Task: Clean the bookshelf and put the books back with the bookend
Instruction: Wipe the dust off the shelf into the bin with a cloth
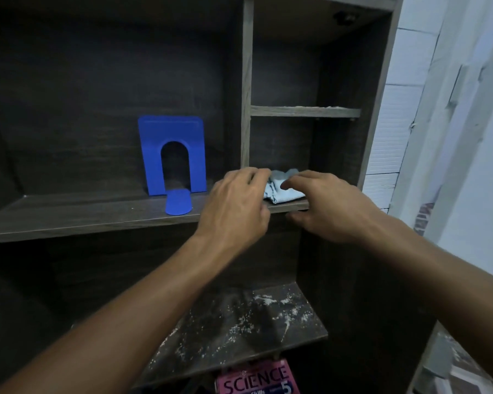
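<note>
dark shelf holds a blue bookend and a cloth, left hand gripping it, right hand pressing it.

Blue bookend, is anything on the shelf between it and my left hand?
Nothing visible. Only bare shelf lies between the blue bookend and your left hand, which is at the cloth to the bookend's right.

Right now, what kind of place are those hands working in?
Probably a home study or storage corner: a dark wooden bookshelf, a blue bookend standing on it, a pink Science 5 schoolbook below, and a light blue cloth for wiping.
</note>
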